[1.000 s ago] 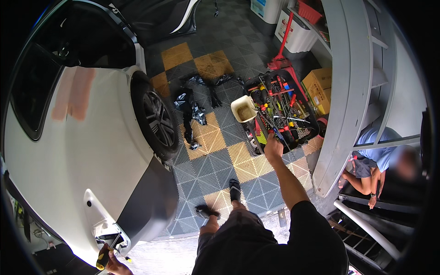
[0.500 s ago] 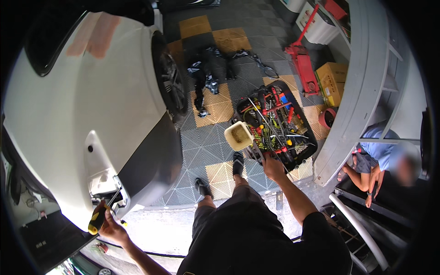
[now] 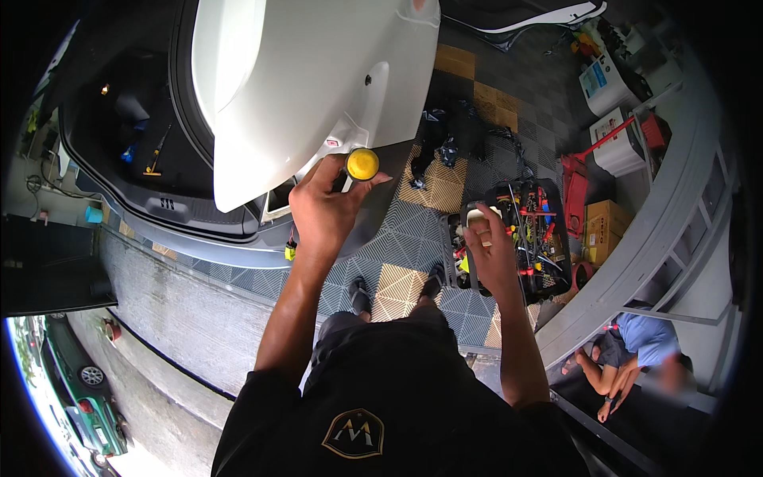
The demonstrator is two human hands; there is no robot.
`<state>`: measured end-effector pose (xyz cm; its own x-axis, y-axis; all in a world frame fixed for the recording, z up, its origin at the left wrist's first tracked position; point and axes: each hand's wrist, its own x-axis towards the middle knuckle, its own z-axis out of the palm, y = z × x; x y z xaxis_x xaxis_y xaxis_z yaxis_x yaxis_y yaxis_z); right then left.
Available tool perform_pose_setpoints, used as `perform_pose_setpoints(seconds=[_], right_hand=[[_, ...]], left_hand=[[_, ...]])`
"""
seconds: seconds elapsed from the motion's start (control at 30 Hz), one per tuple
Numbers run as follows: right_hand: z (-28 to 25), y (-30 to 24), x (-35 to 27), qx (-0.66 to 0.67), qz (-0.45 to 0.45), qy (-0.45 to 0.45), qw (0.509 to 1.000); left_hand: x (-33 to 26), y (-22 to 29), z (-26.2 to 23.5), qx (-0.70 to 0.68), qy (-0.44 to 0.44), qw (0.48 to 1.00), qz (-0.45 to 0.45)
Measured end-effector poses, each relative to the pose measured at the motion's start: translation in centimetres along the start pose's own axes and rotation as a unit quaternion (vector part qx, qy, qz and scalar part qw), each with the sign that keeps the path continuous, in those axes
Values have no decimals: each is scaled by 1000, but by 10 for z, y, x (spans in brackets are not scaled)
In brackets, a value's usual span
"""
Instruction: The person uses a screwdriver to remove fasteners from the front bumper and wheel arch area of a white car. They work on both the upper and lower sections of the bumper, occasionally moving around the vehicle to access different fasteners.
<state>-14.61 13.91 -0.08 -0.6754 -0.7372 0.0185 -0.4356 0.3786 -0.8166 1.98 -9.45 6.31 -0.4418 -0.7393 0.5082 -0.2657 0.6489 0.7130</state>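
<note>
My left hand (image 3: 324, 203) is closed around a screwdriver (image 3: 363, 164), its round yellow handle end pointing up at me. It is held against the rear corner of the white car (image 3: 318, 87), by the opening (image 3: 278, 199) in the bodywork; the shaft and tip are hidden. My right hand (image 3: 494, 250) is raised, fingers bent and apart, in front of the dark handle (image 3: 469, 266) of the tool cart; I see nothing held in it. Behind its fingers shows part of a cream container (image 3: 482, 216). Various tools (image 3: 540, 230) lie in the cart's black tray (image 3: 566, 274).
A small connector (image 3: 290, 252) hangs by wires below the car's opening. Black plastic sheeting (image 3: 461, 135) lies on the tiled floor. A red floor jack (image 3: 575, 187) and a cardboard box (image 3: 608, 226) stand beyond the cart. A seated person (image 3: 644, 342) is at the right.
My view has swung left, bringing the open car boot into sight. My left hand now has the screwdriver upright, its handle end toward me. My right hand has come up off the cart's handle.
</note>
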Motion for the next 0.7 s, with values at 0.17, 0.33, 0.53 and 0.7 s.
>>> perform_pose_setpoints(seconds=[0.17, 0.33, 0.53, 0.7], right_hand=[[36, -183, 50, -185, -287, 63, 938], [34, -212, 68, -343, -402, -19, 849], [25, -220, 56, -335, -444, -71, 828], [21, -237, 69, -392, -369, -84, 839]], left_hand=[[12, -7, -2, 71, -33, 993, 87], [23, -12, -24, -147, -129, 977, 80], [21, -12, -34, -221, -162, 962, -12], [14, 2, -14, -70, -42, 996, 45]])
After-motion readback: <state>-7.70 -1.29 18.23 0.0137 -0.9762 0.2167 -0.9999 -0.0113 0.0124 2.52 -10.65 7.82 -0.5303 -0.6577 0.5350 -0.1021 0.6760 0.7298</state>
